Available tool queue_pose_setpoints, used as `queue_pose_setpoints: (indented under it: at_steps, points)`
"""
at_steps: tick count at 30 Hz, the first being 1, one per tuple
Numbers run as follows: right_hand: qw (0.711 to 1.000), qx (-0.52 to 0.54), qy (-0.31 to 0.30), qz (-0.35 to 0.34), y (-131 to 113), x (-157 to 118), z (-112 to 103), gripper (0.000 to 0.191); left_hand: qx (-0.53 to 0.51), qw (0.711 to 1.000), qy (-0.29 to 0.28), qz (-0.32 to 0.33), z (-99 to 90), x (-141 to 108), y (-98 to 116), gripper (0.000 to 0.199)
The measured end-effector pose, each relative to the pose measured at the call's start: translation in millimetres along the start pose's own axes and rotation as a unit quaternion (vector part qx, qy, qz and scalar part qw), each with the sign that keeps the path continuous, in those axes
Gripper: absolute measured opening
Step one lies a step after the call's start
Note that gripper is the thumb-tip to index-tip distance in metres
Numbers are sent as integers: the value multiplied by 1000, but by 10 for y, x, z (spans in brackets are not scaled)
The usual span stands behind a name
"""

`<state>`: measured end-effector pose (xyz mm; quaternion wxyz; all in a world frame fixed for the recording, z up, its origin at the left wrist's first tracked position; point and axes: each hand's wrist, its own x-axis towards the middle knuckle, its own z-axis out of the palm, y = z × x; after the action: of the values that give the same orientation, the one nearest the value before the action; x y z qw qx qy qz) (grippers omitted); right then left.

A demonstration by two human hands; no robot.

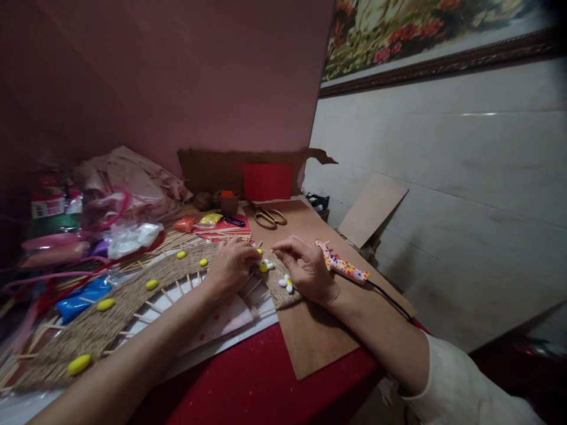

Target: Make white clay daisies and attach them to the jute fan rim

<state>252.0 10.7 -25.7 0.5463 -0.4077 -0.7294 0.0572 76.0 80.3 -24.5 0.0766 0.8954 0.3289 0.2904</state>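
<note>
Nearest to us, bare forearms reach in over a red cloth (230,378), the right one from a pale sleeve (465,383). Our left forearm crosses in front of the arched woven band (128,298), covering part of its inner edge and the sticks there. Yellow ovals (106,304) dot the band, which runs from lower left up to our hands; its right end overlaps a brown board (316,348).

Our left hand (230,262) bends its fingers down onto the band beside a white-petalled flower (whether they grip anything, we cannot tell). Our right hand (308,268) brings thumb and forefinger nearly together above the band, next to a second flower (289,283); anything between them is too small to make out.

Just right of that hand lies a flower-patterned tool (348,268) with a black cord. A blue packet (84,298) sits behind the band on the left; farther off are white packets (135,238), brass-coloured scissors (270,219) and a bag bearing a white label (48,206), its print unreadable to us. Behind stand a red card (267,182), a pink wall (199,71) and a framed flower picture (434,35).
</note>
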Motion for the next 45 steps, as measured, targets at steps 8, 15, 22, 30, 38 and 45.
queue_pose_setpoints:
  at_steps: [8, 15, 22, 30, 38, 45]
  points:
    - [1000, 4, -1, 3, -11, 4, -4, 10, 110, 993, 26, -26, -36, -31, 105, 29]
    - [1000, 3, 3, -4, -10, 8, -6, 10, 76, 997, 27, -12, -25, -23, 92, 31]
    - [1000, -14, 20, -1, 1, 12, -17, 10, 79, 996, 29, -17, -24, -32, 85, 31]
    - [994, -39, 100, 1, -6, 42, -63, 9, 91, 995, 41, -18, -33, -45, 108, 32]
    - [993, -26, 112, 6, -7, 45, -64, 9, 112, 991, 68, 9, -10, -55, 78, 29]
    - [993, -33, 108, 11, -11, 46, -65, 9, 153, 982, 97, 57, -49, -86, 148, 25]
